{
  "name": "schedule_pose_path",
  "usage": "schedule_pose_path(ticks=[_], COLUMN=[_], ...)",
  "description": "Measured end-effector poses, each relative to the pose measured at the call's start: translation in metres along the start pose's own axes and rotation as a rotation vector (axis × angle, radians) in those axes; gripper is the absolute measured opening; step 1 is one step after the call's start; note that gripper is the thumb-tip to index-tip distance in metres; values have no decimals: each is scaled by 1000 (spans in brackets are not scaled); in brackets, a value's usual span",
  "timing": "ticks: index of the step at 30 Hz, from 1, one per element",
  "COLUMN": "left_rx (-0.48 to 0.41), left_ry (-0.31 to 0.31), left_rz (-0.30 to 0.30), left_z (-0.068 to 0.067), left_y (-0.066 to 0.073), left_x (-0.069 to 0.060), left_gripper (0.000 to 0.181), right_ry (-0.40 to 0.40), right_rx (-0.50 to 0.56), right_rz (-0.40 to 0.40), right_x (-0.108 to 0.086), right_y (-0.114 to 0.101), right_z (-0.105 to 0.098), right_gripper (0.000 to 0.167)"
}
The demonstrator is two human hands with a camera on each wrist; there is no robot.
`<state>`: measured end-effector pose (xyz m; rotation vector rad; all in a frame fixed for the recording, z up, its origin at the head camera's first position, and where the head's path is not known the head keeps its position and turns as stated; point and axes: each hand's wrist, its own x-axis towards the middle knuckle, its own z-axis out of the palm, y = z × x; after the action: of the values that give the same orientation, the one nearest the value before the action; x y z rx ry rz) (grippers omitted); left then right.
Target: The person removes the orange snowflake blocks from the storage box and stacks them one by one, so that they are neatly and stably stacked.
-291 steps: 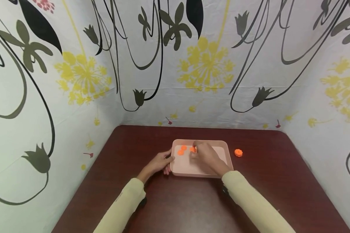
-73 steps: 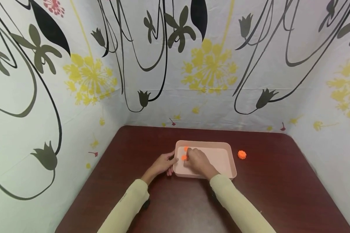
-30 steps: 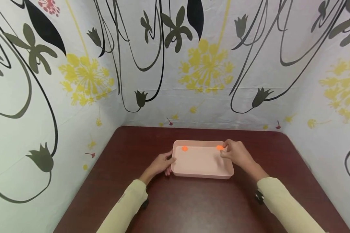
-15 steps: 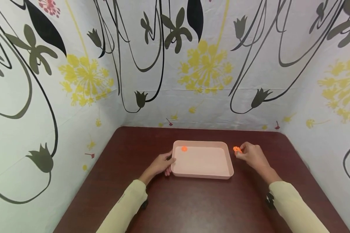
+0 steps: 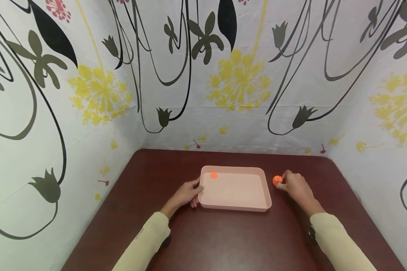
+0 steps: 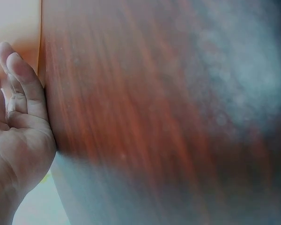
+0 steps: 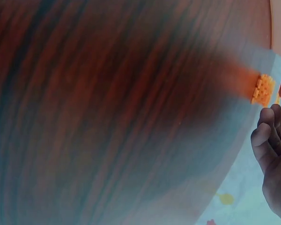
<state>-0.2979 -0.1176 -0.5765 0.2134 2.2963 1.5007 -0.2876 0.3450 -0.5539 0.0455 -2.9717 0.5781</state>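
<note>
A shallow pink tray [image 5: 235, 207] lies on the dark red-brown table. My left hand [image 5: 184, 194] grips its left edge, the thumb over the rim and the other fingers outside and below; the left wrist view shows this hand [image 6: 25, 126] against the tray wall [image 6: 30, 28]. One flat orange flower-shaped piece [image 5: 214, 175] lies in the tray's far left corner. Right of the tray stands a small stack of similar orange pieces [image 5: 276, 180]. At the stack, my right hand [image 5: 297, 187] pinches a piece, mostly hidden by the fingers. The right wrist view shows the layered stack [image 7: 263, 90] beside the fingertips.
The table [image 5: 237, 241] ends at walls of white patterned cloth [image 5: 244, 128] at the back and on both sides. Bare tabletop lies in front of the tray.
Several orange pieces have left the tray; one remains in the far left corner. My right hand carried a piece rightward out of the tray to the stack. My left hand kept its grip.
</note>
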Motion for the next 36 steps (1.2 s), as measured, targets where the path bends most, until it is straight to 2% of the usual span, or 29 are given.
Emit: schedule_pose_path(ticks=[11, 17, 22, 25, 30, 33, 36], left_rx=[12, 13, 7, 11, 14, 15, 12], left_ry=[15, 10, 9, 6, 7, 8, 5], left_rz=[-13, 4, 10, 16, 8, 6, 18], left_z=[1, 2, 1, 1, 1, 2, 2], left_y=[2, 0, 0, -1, -2, -3, -4], left_x=[4, 3, 1, 1, 0, 0, 0], left_gripper=[70, 68, 69, 68, 68, 68, 67], right_ry=[-32, -34, 1, 72, 201, 212, 174], right_rx=[-29, -25, -50, -73, -76, -38, 13], right_rz=[17, 12, -4, -38, -145, -225, -288], right_x=[3, 1, -2, -4, -3, -2, -1], right_y=[0, 0, -1, -6, -32, -57, -82], right_z=[0, 6, 7, 6, 6, 8, 15], right_gripper=[35, 34, 38, 39, 48, 61, 72])
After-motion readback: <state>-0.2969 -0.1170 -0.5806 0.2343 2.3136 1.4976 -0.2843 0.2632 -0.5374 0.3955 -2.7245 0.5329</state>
